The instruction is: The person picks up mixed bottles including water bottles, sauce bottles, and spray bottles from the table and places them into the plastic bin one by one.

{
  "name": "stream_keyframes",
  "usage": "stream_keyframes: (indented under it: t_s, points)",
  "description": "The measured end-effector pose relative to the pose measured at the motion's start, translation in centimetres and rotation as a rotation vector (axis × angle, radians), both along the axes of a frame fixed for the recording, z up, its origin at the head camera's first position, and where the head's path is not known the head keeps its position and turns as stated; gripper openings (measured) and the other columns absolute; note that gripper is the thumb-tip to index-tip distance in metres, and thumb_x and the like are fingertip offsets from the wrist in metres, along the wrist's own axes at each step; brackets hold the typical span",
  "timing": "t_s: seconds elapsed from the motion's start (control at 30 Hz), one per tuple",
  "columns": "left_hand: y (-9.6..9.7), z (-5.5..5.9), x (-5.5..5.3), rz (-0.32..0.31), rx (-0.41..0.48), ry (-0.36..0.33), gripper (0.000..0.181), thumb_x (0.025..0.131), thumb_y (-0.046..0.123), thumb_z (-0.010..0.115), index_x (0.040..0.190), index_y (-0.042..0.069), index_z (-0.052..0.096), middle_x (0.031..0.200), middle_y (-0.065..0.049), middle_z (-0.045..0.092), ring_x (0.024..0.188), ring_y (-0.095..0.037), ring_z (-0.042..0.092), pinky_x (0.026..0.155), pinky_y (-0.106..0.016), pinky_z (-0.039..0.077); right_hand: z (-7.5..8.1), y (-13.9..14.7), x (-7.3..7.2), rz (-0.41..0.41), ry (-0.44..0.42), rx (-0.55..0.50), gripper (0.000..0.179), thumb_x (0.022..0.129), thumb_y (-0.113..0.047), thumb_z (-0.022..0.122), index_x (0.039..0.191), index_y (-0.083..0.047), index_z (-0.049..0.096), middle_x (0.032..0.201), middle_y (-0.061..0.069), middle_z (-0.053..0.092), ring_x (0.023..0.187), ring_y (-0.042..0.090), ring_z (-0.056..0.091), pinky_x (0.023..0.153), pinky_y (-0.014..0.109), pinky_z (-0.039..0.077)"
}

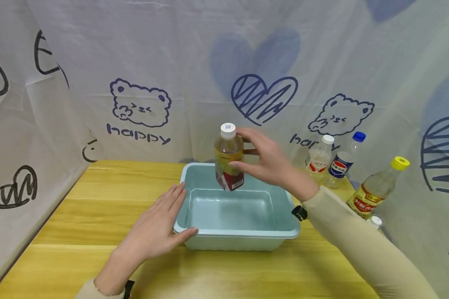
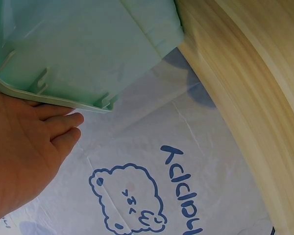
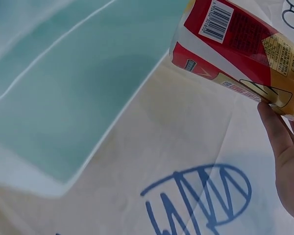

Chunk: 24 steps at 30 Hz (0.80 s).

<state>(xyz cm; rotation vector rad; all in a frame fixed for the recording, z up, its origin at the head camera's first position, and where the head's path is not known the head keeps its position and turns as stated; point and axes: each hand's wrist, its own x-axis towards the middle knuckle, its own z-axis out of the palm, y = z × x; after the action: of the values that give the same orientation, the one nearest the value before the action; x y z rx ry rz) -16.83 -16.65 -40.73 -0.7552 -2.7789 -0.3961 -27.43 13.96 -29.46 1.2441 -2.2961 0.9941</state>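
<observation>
My right hand grips a drink bottle with a white cap and a red and yellow label, fingers and thumb around its side. The bottle is upright over the back part of a light blue-green plastic basin. In the right wrist view the bottle's barcode side shows large beside the basin wall. My left hand rests against the basin's left rim, fingers straight and thumb by the front left corner. The left wrist view has those fingers along the outside of the rim. The basin's visible floor holds nothing.
Several bottles stand along the right side of the wooden table: a white-capped one, a blue-capped Pepsi bottle, a yellow-capped one, and a white cap partly behind my right sleeve. A printed cloth hangs behind.
</observation>
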Motion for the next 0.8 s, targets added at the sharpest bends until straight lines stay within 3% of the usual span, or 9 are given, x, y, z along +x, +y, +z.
stream_keyframes:
  t_s: [0.33,0.8]
  points:
    - [0.0,0.0,-0.1,-0.002,0.003,-0.005,0.103,0.096,0.072,0.053,0.163,-0.002,0.027,0.173,-0.016,0.016,0.159,-0.035,0.019,0.127,-0.051,0.026,-1.6,-2.7,-0.7,-0.033,-0.19,0.014,0.074,0.084,-0.015,0.09,0.147,-0.007,0.051,0.142,0.01,0.059,0.122,0.028,0.065,0.095,0.035,0.061]
    - [0.0,0.0,0.0,-0.005,-0.003,-0.013,0.104,0.097,0.073,0.051,0.163,-0.002,0.025,0.173,-0.016,0.015,0.159,-0.036,0.018,0.128,-0.051,0.024,-5.0,-4.4,-2.4,-0.062,-0.498,0.011,0.077,0.082,-0.009,0.09,0.146,-0.007,0.048,0.148,0.011,0.055,0.132,0.034,0.059,0.1,0.041,0.06]
